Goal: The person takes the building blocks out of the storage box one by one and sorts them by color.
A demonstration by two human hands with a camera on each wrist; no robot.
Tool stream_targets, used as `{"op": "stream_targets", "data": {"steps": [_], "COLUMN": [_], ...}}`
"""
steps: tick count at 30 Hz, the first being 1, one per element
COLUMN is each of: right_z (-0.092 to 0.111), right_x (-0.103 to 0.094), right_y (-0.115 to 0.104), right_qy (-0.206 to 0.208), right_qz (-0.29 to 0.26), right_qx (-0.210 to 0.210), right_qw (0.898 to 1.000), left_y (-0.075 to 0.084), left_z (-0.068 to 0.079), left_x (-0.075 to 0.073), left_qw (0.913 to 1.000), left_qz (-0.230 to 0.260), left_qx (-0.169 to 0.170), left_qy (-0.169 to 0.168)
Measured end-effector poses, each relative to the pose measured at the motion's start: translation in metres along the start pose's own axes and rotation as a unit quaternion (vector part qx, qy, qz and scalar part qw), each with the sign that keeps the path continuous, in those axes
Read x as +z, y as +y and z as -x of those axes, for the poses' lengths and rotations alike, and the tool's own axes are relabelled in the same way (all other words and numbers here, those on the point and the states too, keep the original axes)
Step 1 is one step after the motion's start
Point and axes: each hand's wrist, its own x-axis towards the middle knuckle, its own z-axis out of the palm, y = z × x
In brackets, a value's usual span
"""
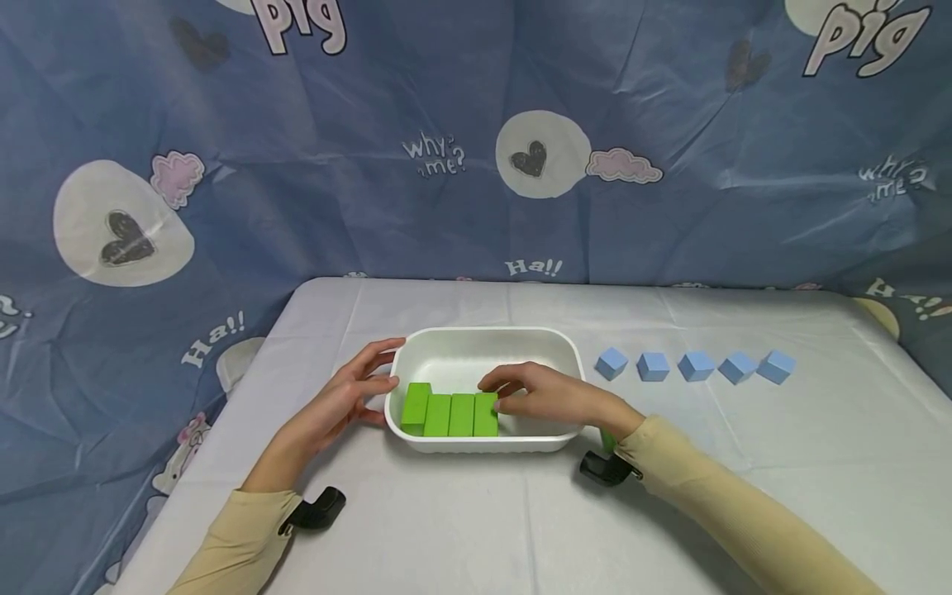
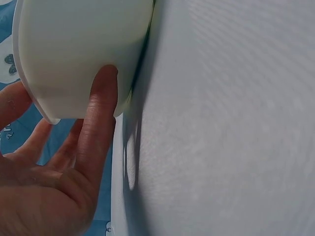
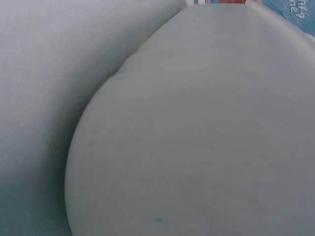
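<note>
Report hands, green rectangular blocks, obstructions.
Left hand touching white plastic tray, left end. Right hand at rightmost of four green rectangular blocks inside, grip unclear. In the way: right forearm, partly hiding another block.

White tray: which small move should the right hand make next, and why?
Probably, the right hand should gently release the rightmost green block in the white tray: it sits in a row with three other green blocks, close beside its neighbour.

Four green blocks side by side inside a white tray
</note>
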Motion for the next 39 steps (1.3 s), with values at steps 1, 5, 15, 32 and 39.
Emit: {"op": "stream_targets", "data": {"steps": [1,5,15,32,39], "right_z": [-0.001,-0.0038,-0.0023,-0.0047,-0.0042], "right_x": [0.0001,0.0004,-0.0003,0.0025,0.0022], "right_y": [0.0003,0.0008,0.0003,0.0061,0.0061], "right_qy": [-0.004,-0.011,-0.018,-0.039,-0.038], "right_qz": [-0.002,0.002,-0.002,-0.156,-0.153], "right_qx": [0.004,0.021,0.015,0.026,0.012], "right_qw": [1.0,1.0,1.0,0.987,0.987], "left_y": [0.0002,0.0006,0.0001,0.0017,0.0019], "left_z": [0.0002,0.0008,0.0006,0.0007,0.0014], "left_x": [-0.0002,-0.0015,-0.0012,0.0015,0.0023], "left_qw": [1.0,1.0,1.0,0.9999,1.0], "left_qz": [-0.001,-0.001,0.004,-0.004,0.0], "left_qx": [0.001,0.005,0.004,-0.007,-0.006], "left_qy": [0.0,-0.003,-0.004,0.008,0.005]}}
